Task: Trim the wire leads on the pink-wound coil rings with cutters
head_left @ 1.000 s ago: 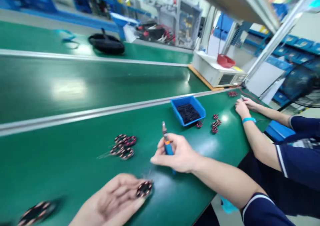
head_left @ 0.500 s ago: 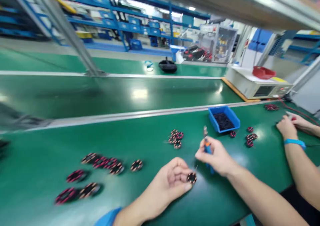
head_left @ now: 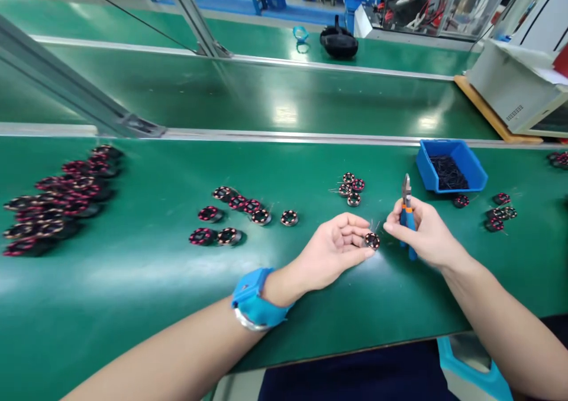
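Observation:
Between the thumb and fingers of my left hand [head_left: 335,250] is a small round motor stator [head_left: 371,241] with copper windings, thin wire ends sticking up from it. A blue strap circles that wrist. My right hand [head_left: 426,232] grips pliers [head_left: 407,214] with blue and orange handles, jaws pointing up and away. The pliers are a short way right of the stator, not touching it. Beyond my hands sits a small cluster of stators [head_left: 354,199] with wire ends. Left of my left hand, a single stator [head_left: 289,217] lies near a loose group of red and copper ones [head_left: 228,236].
A blue bin [head_left: 477,182] of thin black pieces stands at the back right, with a few stators [head_left: 494,224] near it. Many stators [head_left: 57,200] are piled at the far left. A metal rail [head_left: 266,136] runs behind; a grey box-like instrument [head_left: 510,87] stands beyond it.
The view has tilted down and shifted left, bringing in the stator pile and taking the co-worker's hands out of view. Both hands still hold the stator and pliers.

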The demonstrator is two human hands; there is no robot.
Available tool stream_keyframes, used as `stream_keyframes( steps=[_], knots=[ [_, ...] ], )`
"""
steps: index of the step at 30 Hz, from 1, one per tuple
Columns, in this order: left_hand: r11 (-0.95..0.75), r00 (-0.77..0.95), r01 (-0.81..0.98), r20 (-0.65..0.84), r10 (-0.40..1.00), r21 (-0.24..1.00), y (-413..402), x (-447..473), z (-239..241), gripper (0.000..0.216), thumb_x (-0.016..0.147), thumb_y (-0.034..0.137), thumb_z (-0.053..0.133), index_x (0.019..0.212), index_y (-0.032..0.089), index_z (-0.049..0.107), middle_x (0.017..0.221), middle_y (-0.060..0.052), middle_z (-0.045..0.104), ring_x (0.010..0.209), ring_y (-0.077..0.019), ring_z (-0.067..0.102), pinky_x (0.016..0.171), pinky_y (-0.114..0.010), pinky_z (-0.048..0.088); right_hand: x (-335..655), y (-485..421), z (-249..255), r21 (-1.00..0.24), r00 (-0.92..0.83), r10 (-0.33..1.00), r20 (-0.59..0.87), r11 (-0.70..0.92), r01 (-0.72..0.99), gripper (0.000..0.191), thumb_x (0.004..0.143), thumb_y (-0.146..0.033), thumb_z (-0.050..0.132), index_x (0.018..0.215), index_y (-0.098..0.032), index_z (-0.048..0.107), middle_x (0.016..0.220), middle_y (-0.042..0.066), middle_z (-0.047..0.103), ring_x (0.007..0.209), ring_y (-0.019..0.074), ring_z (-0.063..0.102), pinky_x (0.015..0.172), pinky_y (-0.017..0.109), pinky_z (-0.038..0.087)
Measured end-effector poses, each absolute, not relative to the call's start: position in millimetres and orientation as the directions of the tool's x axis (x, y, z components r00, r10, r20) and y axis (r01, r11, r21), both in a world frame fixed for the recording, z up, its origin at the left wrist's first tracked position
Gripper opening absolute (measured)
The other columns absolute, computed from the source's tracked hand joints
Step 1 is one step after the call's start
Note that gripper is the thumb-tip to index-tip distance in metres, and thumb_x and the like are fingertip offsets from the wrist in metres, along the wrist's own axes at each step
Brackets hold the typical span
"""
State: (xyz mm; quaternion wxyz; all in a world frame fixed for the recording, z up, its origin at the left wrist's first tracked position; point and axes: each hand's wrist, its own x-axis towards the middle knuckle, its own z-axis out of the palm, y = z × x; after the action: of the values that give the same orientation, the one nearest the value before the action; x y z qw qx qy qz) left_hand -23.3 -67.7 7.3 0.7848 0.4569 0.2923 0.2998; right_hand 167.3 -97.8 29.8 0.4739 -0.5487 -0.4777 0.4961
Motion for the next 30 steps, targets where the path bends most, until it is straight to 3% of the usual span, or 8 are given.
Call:
stream_keyframes(
  steps=[3, 8, 12, 15, 22, 30],
  knots=[
    [0.391, 0.632, -0.192, -0.191, 0.751, 0.9, -68.2, -22.7, 6.2, 0.043, 0.064, 0.013, 0.081, 0.098, 0.012, 0.055, 0.087, -0.003, 0.066, 0.075, -0.0088, 0.061, 0.073, -0.023, 0.051, 172.4, -95.3, 31.1, -0.989, 0.088, 0.985, -0.147, -0.148, 0.005, 0.043, 0.057, -0.031, 0.085, 0.078, -0.02, 0.049, 0.065, -0.005, 0.057, 0.057, 0.0095, 0.05, 0.06, 0.026, 0.042],
    [0.391, 0.616, -0.174, -0.209, 0.759, 0.904, -69.9, -21.6, 7.5, 0.043, 0.063, 0.012, 0.081, 0.098, 0.013, 0.056, 0.088, -0.002, 0.064, 0.076, -0.0096, 0.061, 0.074, -0.023, 0.052, 165.3, -98.8, 30.0, -0.982, -0.077, 0.98, -0.186, -0.183, 0.045, 0.04, 0.058, -0.031, 0.084, 0.078, -0.019, 0.05, 0.07, -0.002, 0.061, 0.063, 0.0122, 0.056, 0.064, 0.028, 0.046],
    [0.352, 0.601, -0.151, -0.197, 0.775, 0.924, -70.5, -21.7, 9.1, 0.041, 0.064, 0.011, 0.08, 0.097, 0.014, 0.056, 0.088, -0.002, 0.064, 0.075, -0.009, 0.06, 0.071, -0.022, 0.052, 167.3, -95.1, 28.9, -0.992, 0.084, 0.99, -0.11, -0.115, 0.053, 0.038, 0.061, -0.032, 0.081, 0.075, -0.02, 0.048, 0.065, -0.004, 0.056, 0.058, 0.0099, 0.051, 0.059, 0.026, 0.042],
    [0.337, 0.6, -0.14, -0.191, 0.777, 0.931, -70.1, -21.7, 10.2, 0.041, 0.064, 0.012, 0.079, 0.099, 0.014, 0.056, 0.089, -0.002, 0.064, 0.074, -0.0087, 0.059, 0.07, -0.022, 0.052, 177.9, -93.5, 31.7, -0.988, 0.148, 0.977, -0.152, -0.153, -0.004, 0.041, 0.059, -0.035, 0.082, 0.078, -0.021, 0.048, 0.066, -0.005, 0.057, 0.056, 0.0098, 0.05, 0.056, 0.026, 0.041],
    [0.313, 0.632, -0.089, -0.189, 0.751, 0.946, -70.8, -22.6, 10.2, 0.041, 0.067, 0.013, 0.075, 0.104, 0.012, 0.058, 0.09, -0.004, 0.064, 0.077, -0.0099, 0.059, 0.074, -0.024, 0.051, 165.0, -98.4, 36.3, -0.978, -0.058, 0.976, -0.208, -0.208, 0.006, 0.039, 0.059, -0.033, 0.083, 0.075, -0.019, 0.051, 0.069, -0.002, 0.062, 0.062, 0.0106, 0.054, 0.062, 0.027, 0.044],
    [0.318, 0.637, -0.015, -0.236, 0.734, 0.948, -71.9, -22.2, 10.2, 0.039, 0.066, 0.018, 0.076, 0.101, 0.011, 0.061, 0.084, -0.005, 0.066, 0.075, -0.0122, 0.062, 0.072, -0.026, 0.052, 175.7, -89.1, 30.3, -0.988, 0.22, 0.963, -0.155, -0.149, -0.046, 0.043, 0.058, -0.037, 0.08, 0.081, -0.021, 0.048, 0.067, -0.005, 0.055, 0.053, 0.0095, 0.05, 0.052, 0.025, 0.039]
  ],
)
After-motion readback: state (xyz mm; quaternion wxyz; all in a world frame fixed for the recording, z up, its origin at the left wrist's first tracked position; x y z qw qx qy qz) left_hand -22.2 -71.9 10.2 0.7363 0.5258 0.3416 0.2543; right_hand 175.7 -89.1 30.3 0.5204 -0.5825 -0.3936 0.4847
